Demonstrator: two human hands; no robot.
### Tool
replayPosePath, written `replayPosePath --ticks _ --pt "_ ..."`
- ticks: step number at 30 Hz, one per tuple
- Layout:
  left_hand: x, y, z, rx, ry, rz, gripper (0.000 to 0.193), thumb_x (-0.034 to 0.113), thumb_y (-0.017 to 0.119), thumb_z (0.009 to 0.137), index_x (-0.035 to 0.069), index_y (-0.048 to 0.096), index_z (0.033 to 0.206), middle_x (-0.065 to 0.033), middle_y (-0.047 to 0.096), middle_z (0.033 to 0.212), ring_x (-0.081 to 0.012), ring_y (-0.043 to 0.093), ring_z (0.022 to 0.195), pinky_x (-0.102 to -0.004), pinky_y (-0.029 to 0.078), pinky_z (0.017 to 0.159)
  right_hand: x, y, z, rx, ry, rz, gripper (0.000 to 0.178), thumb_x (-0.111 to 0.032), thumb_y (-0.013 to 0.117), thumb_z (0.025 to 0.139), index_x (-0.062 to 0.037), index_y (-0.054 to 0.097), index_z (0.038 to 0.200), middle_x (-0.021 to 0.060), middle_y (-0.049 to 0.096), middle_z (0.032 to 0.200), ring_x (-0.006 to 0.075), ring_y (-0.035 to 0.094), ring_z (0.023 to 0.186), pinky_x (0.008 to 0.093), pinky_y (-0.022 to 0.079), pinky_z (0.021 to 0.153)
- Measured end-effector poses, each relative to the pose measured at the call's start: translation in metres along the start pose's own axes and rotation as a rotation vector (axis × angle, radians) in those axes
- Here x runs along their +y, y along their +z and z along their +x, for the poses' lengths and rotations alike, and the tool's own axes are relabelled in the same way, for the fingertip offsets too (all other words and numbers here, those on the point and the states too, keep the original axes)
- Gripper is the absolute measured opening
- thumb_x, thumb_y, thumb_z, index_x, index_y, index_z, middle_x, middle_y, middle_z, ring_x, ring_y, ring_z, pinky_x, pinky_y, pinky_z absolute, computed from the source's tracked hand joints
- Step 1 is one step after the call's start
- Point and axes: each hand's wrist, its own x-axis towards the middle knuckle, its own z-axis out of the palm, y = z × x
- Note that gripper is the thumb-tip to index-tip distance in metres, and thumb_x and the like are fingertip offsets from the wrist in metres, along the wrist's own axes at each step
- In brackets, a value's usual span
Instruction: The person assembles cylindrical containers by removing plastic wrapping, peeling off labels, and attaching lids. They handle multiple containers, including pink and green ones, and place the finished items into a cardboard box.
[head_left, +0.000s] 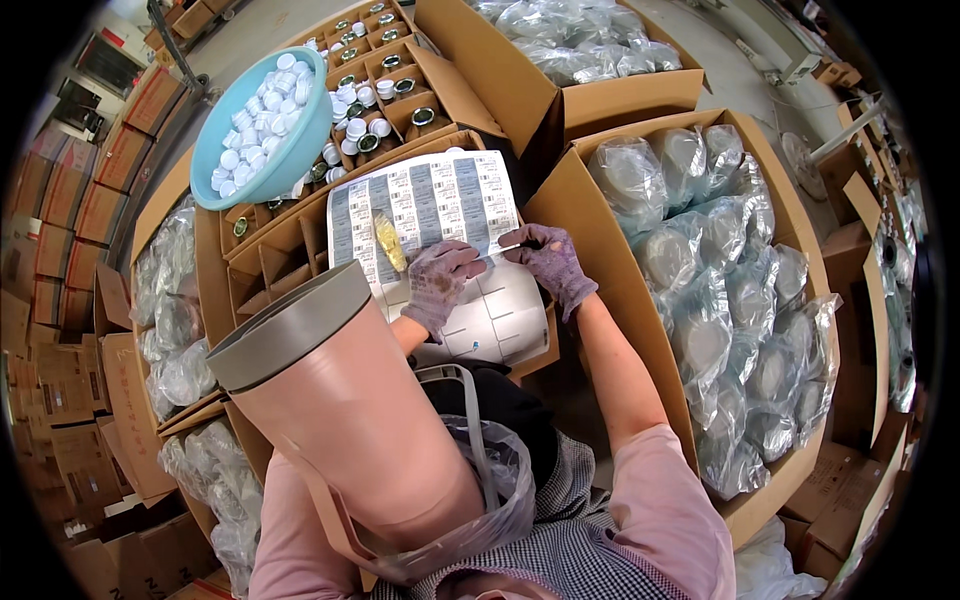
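Observation:
A sheet of printed sticker labels [420,205] lies over a divided carton in front of me. Its lower part is bare backing [490,325]. My right hand [550,262], in a purple-grey glove, pinches a label at the edge of the printed rows. Beside it, my left hand [440,285], gloved alike, has its fingertips closed at the label's other end. Left of that hand, a yellow crumpled piece [389,242] rests on the sheet. Against my lap leans a large pink tumbler [360,410] with a grey rim and a handle, its base in a clear plastic bag [510,500].
A light blue basin [317,120] of white caps stands on the divided carton [285,235] at the far left. Bagged tumblers fill an open carton [815,300] on the right and another [630,105] farther back. Stacked cartons [90,240] line the left side.

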Motion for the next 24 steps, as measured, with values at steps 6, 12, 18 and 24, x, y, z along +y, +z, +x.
replayPosePath --ticks 6,12,18,24 --pt "0.015 -0.01 0.006 -0.039 0.259 0.214 0.03 0.009 0.078 0.075 0.008 0.068 0.104 -0.0069 0.068 0.101 -0.0261 0.068 0.086 -0.0354 0.055 0.075 -0.006 -0.004 -0.001 0.052 0.077 -0.081 0.023 0.003 0.069 0.081 -0.0007 0.073 0.104 0.007 0.073 0.094 0.0129 0.066 0.084 0.0271 0.055 0.078" --pt "0.01 -0.016 -0.001 -0.161 0.314 0.307 0.034 0.004 0.075 0.075 0.01 0.065 0.107 -0.007 0.063 0.11 -0.0258 0.065 0.098 -0.0373 0.055 0.08 -0.013 -0.002 -0.002 0.002 0.074 -0.105 0.032 0.004 0.069 0.081 0.0022 0.068 0.113 0.0071 0.071 0.098 0.0136 0.065 0.089 0.0267 0.054 0.083" --pt "0.036 -0.021 0.017 0.06 0.282 0.005 0.028 -0.003 0.075 0.073 0.007 0.066 0.097 -0.01 0.062 0.11 -0.0283 0.063 0.099 -0.0373 0.053 0.084 -0.004 -0.02 -0.007 -0.232 -0.027 -0.326 0.073 -0.013 0.082 0.072 -0.0025 0.052 0.137 0.0141 0.06 0.128 0.0248 0.058 0.117 0.0342 0.046 0.1" --pt "0.039 -0.081 0.053 0.382 -0.656 -0.717 0.015 0.002 0.073 0.085 0.001 0.064 0.098 -0.0076 0.065 0.094 -0.0162 0.064 0.088 -0.0288 0.053 0.081 -0.087 -0.019 -0.025 0.088 -0.184 -0.622 0.061 -0.019 0.079 0.078 -0.0043 0.057 0.133 0.0165 0.054 0.137 0.0279 0.055 0.123 0.0366 0.045 0.103"
